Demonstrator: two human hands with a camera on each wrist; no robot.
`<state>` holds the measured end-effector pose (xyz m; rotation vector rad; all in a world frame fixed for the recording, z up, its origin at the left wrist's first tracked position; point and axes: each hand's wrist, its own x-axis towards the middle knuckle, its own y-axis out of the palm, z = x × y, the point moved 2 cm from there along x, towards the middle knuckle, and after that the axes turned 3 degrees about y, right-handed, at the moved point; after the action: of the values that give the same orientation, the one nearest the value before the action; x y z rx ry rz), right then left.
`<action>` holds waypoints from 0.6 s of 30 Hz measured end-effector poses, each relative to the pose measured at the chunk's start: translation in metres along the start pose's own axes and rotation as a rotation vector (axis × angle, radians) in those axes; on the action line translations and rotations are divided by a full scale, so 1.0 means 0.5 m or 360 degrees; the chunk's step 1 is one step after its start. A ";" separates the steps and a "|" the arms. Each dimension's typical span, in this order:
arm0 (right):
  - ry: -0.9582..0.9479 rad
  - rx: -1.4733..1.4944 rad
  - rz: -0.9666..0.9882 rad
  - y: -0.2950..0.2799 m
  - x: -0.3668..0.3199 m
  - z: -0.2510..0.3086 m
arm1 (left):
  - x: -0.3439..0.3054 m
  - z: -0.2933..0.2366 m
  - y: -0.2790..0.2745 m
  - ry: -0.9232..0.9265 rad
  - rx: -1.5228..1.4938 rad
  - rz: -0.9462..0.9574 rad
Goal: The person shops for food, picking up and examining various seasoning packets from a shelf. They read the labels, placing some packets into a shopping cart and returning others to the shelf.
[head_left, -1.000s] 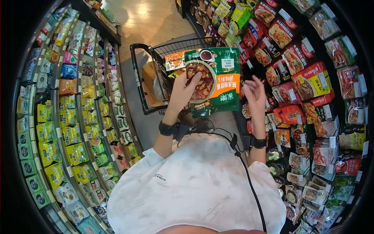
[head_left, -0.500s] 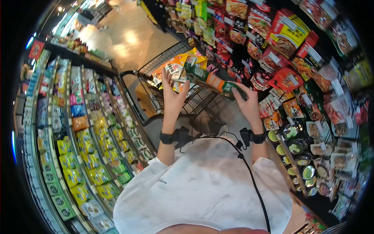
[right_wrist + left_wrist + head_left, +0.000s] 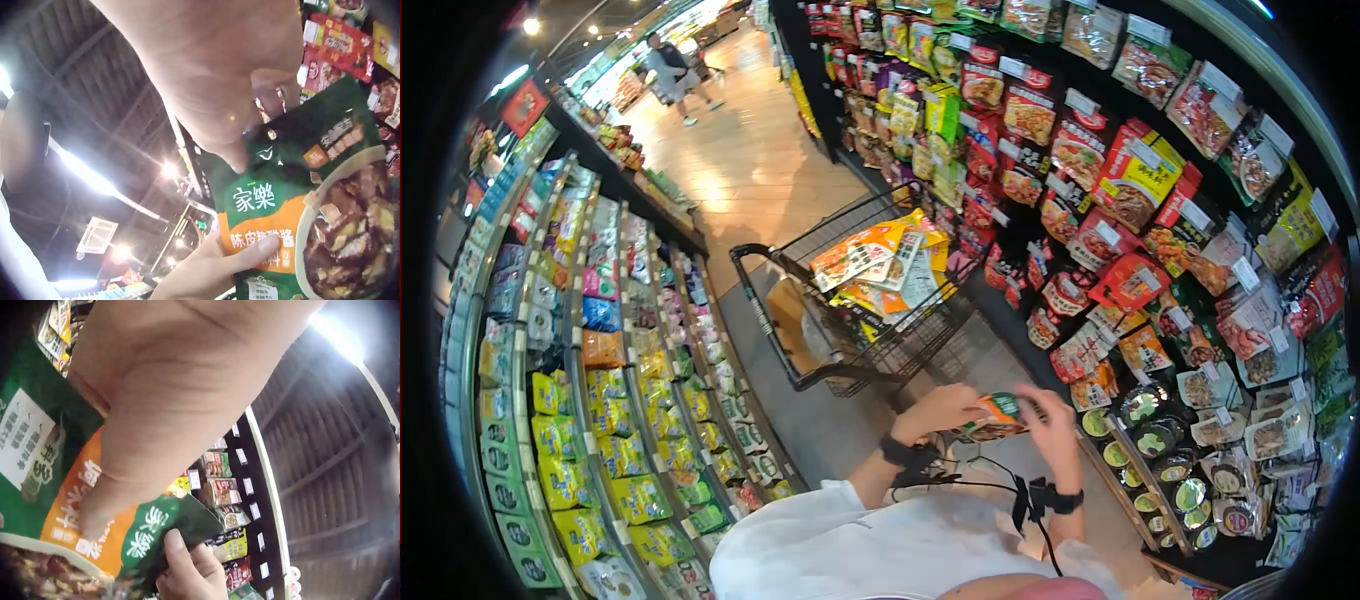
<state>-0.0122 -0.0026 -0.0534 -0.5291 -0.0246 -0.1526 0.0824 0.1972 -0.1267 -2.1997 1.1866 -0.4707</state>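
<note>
Green/orange sauce pouch [image 3: 306, 219] btwn both hands, just in front of torso: L hand [image 3: 943, 410] grips w/ thumb over orange band, R hand [image 3: 1050, 420] pinches logo end. Cords [image 3: 960, 483] 7 o'clk; cart [image 3: 796, 382] w/ pkts [image 3: 865, 255] 10 o'clk, mid-aisle; yellow bags [image 3: 640, 498] 9; hanging pouches [image 3: 1140, 175] 1. Pouch shiny, stew photo, white Chinese txt.

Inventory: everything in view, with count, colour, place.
pouch: one, green and orange, centre foreground
cart: one, black, aisle ahead
cart packets: several, orange, yellow, white, inside cart
shelf packets: many, yellow, green, mixed, left
hanging packets: many, mostly red, right
round packs: several, greenish, lower right
bystander: one, dark top, beyond aisle
ceiling lights: several, white, overhead
wristbands: two, black, worn
shirt: one, white, worn
left hand: one, ungloved, pinching pouch
right hand: one, ungloved, pinching pouch
</note>
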 end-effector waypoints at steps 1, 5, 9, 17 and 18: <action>-0.0026 -0.0142 -0.0248 -0.009 -0.027 -0.009 | 0.000 -0.008 0.013 -0.0051 0.0053 -0.0099; 0.0269 -0.0058 -0.0932 -0.077 -0.130 -0.086 | 0.021 -0.103 0.004 -0.0213 0.0019 -0.0185; 0.0367 0.0764 -0.0785 -0.106 -0.183 -0.180 | 0.073 -0.184 -0.002 0.0037 -0.0742 -0.0383; 0.0226 0.1010 -0.0648 -0.254 -0.319 -0.155 | 0.192 -0.400 0.163 -0.0334 -0.1503 -0.0497; 0.0226 0.1020 -0.0679 -0.265 -0.338 -0.146 | 0.188 -0.413 0.181 -0.0393 -0.1559 -0.0589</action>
<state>-0.2007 -0.1289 -0.0606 0.1356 -0.0459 -0.5764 -0.0388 0.0115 -0.0246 -3.2049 0.9656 0.3432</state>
